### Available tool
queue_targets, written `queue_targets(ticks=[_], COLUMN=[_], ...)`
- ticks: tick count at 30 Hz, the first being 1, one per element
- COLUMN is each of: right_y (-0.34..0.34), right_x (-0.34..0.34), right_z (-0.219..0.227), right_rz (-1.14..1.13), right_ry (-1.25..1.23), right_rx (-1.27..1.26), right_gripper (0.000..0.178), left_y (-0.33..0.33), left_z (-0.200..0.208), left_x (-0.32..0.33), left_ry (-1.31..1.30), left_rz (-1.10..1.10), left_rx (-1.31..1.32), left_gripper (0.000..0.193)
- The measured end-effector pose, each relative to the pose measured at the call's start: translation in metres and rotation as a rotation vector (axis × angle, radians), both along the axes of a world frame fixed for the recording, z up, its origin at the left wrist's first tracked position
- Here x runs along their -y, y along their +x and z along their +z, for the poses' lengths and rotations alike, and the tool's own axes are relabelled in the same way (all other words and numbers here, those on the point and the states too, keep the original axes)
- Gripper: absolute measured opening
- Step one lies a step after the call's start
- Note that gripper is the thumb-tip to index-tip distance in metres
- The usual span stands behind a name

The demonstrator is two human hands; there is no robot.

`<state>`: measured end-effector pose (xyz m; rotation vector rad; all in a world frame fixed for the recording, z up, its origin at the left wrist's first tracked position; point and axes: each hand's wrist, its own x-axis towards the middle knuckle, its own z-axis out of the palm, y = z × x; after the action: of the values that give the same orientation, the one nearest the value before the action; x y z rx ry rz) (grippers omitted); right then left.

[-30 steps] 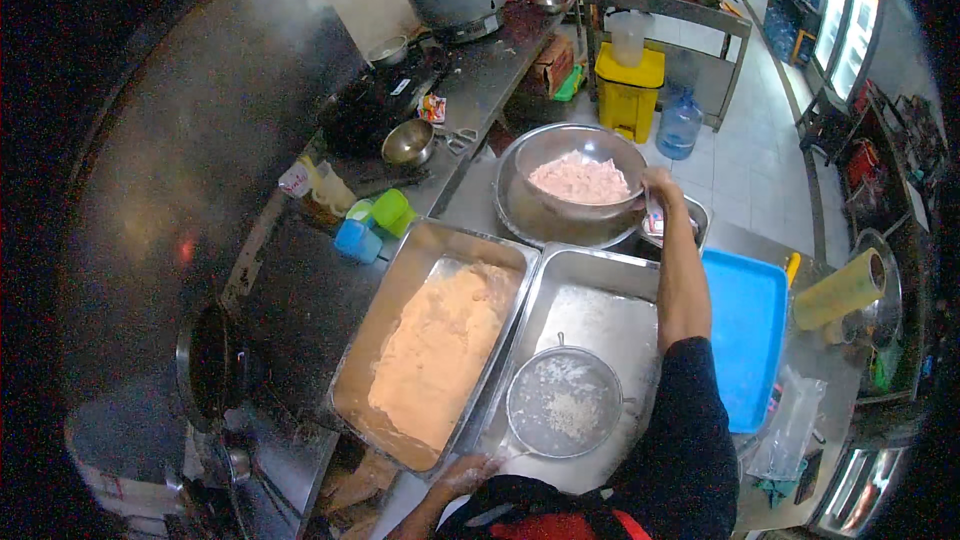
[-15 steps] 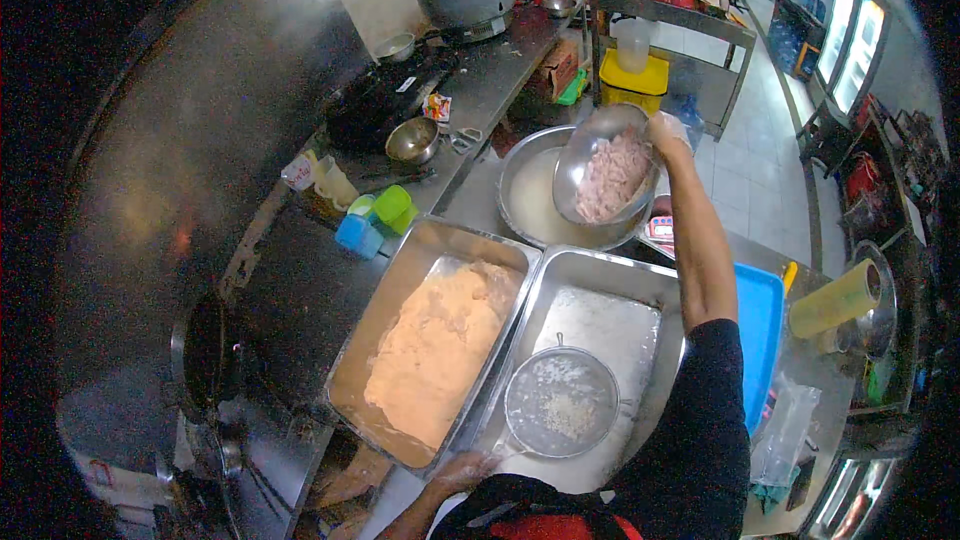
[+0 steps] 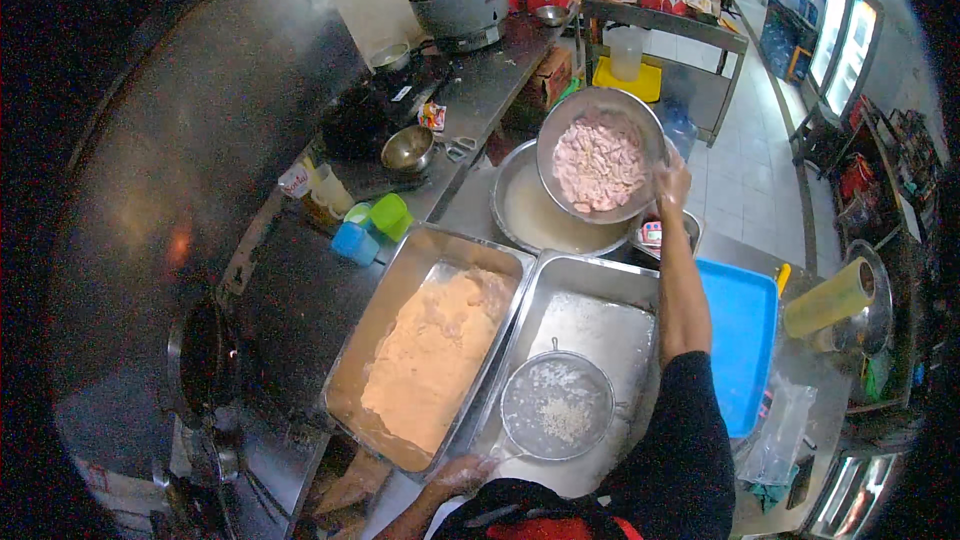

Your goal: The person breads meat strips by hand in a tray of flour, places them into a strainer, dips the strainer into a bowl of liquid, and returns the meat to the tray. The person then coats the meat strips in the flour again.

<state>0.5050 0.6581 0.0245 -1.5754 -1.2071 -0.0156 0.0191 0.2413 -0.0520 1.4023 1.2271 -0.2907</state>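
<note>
My right hand [image 3: 672,183] grips the rim of a metal bowl [image 3: 648,115] of pale pink raw meat pieces [image 3: 600,165]. That bowl is tilted over a larger metal basin [image 3: 515,230] of cloudy liquid. At the lower edge, my left hand [image 3: 465,473] is closed at the handle end of a round wire sieve [image 3: 557,405]; its fingers are partly hidden. White lumps lie in the sieve, which is inside a steel tray [image 3: 640,285] dusted white. To its left, another steel tray [image 3: 345,380] holds orange powder [image 3: 430,360].
A blue tray [image 3: 738,340] and a yellowish roll of wrap [image 3: 828,302] lie right. Green and blue plastic cups [image 3: 390,217], a small metal bowl [image 3: 408,149] and scissors [image 3: 460,150] are on the left counter. A large lidded cooker [image 3: 458,15] stands behind.
My right hand has raised and turned the bowl of meat, so its opening faces me more. The meat remains inside. My left hand and the sieve stay in place.
</note>
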Motion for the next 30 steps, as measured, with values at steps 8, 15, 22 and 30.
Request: queue_targets(ticks=[8,15,22,30], right_y=[-0.027,-0.039,-0.052,-0.029], right_x=[-0.019,-0.047,-0.037,-0.048], right_z=[-0.116,-0.152,-0.141,-0.147], right_rz=[-0.123,-0.134,-0.153,-0.195], right_ry=[0.307,0.299,0.109,0.042], right_rx=[-0.313,-0.785,-0.589,-0.47], right_gripper=[0.039,0.017,0.016,0.028], left_y=[-0.004,-0.002,0.001,0.007], left_z=[-0.017,-0.026,-0.013,0.005], left_x=[0.013,0.013,0.016,0.003], left_ry=[0.136,0.164,0.181,0.101], left_rz=[-0.024,-0.019,-0.074,-0.027], left_rx=[-0.08,-0.167,-0.199,-0.117], left_gripper=[0.055,0.058,0.06,0.061])
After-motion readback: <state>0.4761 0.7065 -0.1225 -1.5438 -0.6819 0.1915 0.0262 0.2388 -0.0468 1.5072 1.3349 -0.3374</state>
